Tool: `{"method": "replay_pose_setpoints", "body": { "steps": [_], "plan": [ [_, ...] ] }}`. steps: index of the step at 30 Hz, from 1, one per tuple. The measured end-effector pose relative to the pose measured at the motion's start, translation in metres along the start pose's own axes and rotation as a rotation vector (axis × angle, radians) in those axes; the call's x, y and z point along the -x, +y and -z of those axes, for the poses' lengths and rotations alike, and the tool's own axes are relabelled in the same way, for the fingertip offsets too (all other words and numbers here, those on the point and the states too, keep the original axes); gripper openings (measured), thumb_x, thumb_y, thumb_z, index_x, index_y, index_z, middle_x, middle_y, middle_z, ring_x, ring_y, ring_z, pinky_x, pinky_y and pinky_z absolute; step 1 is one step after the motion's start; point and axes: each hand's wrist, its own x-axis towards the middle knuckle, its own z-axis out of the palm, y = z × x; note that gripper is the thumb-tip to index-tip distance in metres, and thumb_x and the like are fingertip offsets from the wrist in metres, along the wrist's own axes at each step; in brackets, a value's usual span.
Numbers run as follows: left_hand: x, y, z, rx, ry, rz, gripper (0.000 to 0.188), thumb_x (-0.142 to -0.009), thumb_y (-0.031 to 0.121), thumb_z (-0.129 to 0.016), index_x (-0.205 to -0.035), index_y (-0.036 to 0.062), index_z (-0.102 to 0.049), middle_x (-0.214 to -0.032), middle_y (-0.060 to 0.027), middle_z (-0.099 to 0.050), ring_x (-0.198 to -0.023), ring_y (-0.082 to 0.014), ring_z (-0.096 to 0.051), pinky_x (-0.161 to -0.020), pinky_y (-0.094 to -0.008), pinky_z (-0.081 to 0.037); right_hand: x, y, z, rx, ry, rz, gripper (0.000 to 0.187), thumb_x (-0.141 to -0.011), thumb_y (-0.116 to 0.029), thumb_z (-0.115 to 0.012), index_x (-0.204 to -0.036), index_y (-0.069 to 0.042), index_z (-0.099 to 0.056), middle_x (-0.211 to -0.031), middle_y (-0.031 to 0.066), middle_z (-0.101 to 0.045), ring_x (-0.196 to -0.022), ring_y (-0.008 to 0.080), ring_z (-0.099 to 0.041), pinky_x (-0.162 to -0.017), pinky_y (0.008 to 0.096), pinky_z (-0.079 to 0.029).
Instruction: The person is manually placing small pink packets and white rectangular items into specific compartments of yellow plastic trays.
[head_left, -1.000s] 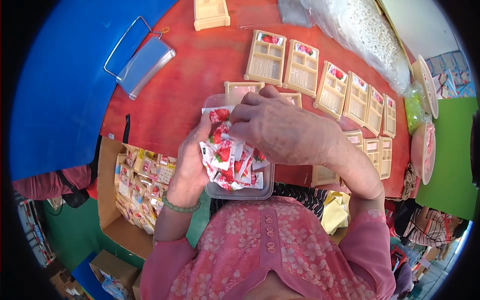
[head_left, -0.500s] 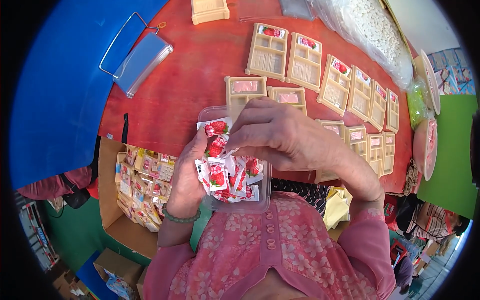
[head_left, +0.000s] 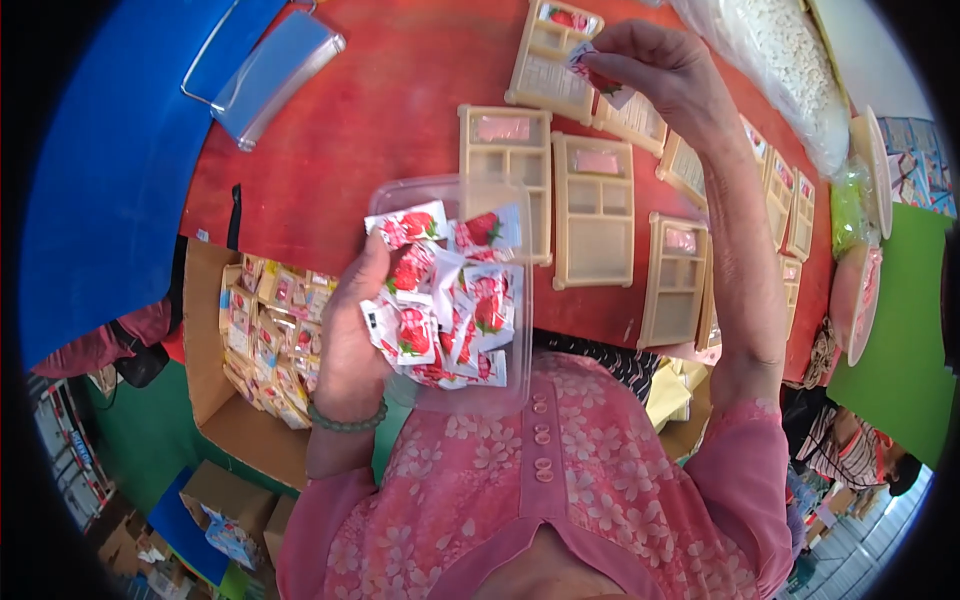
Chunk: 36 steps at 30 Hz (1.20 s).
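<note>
My left hand (head_left: 350, 330) grips a clear plastic tub (head_left: 526, 345) by its left side, thumb over the rim. Heaped in it are small white sachets (head_left: 415, 335) printed with strawberries. Higher up, my right hand (head_left: 668, 75) pinches one such sachet (head_left: 606, 85) between thumb and fingertips, over the far row of beige compartment trays. The leftmost far tray (head_left: 548, 82) has a strawberry sachet (head_left: 568, 17) in its top compartment. In the nearer row, a beige tray (head_left: 592, 258) carries a pink packet (head_left: 597, 161) at its top. My right forearm hides parts of several trays.
A blue-and-clear plastic case (head_left: 275, 75) lies at the left of the red table (head_left: 330, 130). Below it stands a cardboard box (head_left: 235, 430) of filled packs. At the far right are a plastic bag of white pieces (head_left: 775, 80) and a pink-and-white round dish (head_left: 855, 300).
My right hand has risen from the tub to the far trays, carrying a strawberry sachet. My left hand still holds the tub. The whole view has shifted slightly.
</note>
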Motion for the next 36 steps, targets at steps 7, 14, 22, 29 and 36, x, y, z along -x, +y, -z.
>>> {"method": "replay_pose_setpoints", "body": {
  "steps": [7, 14, 22, 29, 36],
  "plan": [
    [0.007, 0.007, 0.003, 0.01, 0.119, -0.092, 0.05, -0.104, 0.035, -0.048, -0.134, -0.0043, -0.049, -0.125, -0.0201, -0.062, -0.11, -0.0297, -0.065, -0.094, -0.0445, -0.054, 0.0, -0.008, -0.039, -0.046, -0.25, -0.02, 0.012, -0.092, -0.009, -0.068, -0.098, 0.001, -0.068, -0.088, 0.0053, -0.071, -0.082, 0.0116, -0.068, -0.077, 0.0263, -0.055],
    [0.008, 0.005, 0.01, 0.019, 0.127, -0.092, 0.048, -0.104, 0.033, -0.048, -0.134, -0.0046, -0.049, -0.125, -0.0195, -0.062, -0.111, -0.0283, -0.065, -0.094, -0.0441, -0.054, -0.008, -0.011, -0.07, 0.282, -0.239, 0.022, 0.011, -0.089, -0.01, -0.069, -0.092, 0.0, -0.071, -0.086, 0.005, -0.071, -0.076, 0.0117, -0.067, -0.071, 0.0269, -0.053],
    [0.005, 0.005, 0.006, -0.026, 0.082, -0.069, 0.048, -0.106, 0.034, -0.043, -0.133, -0.0058, -0.05, -0.124, -0.0195, -0.063, -0.11, -0.0259, -0.066, -0.094, -0.0407, -0.054, 0.001, -0.016, -0.078, 0.403, -0.119, 0.237, 0.014, -0.084, -0.013, -0.074, -0.087, -0.001, -0.067, -0.081, 0.0104, -0.064, -0.077, 0.0246, -0.064, -0.071, 0.0345, -0.05],
    [0.002, 0.003, 0.014, -0.053, 0.0, -0.083, 0.047, -0.106, 0.035, -0.044, -0.133, -0.0038, -0.051, -0.124, -0.0163, -0.064, -0.109, -0.0219, -0.066, -0.092, -0.037, -0.055, 0.008, -0.035, -0.081, 0.747, 0.014, 0.749, 0.011, -0.084, -0.007, -0.071, -0.079, -0.002, -0.063, -0.077, 0.0105, -0.063, -0.076, 0.0286, -0.062, -0.064, 0.0379, -0.047],
    [0.006, -0.006, 0.011, -0.122, -0.023, -0.046, 0.051, -0.106, 0.037, -0.043, -0.136, -0.0031, -0.049, -0.124, -0.0142, -0.064, -0.11, -0.0203, -0.065, -0.093, -0.0354, -0.054, 0.079, -0.081, -0.086, 0.639, -0.321, 0.597, 0.02, -0.078, -0.01, -0.07, -0.098, -0.007, -0.068, -0.091, 0.0035, -0.067, -0.091, 0.0217, -0.061, -0.087, 0.0387, -0.045]
  ]
}}
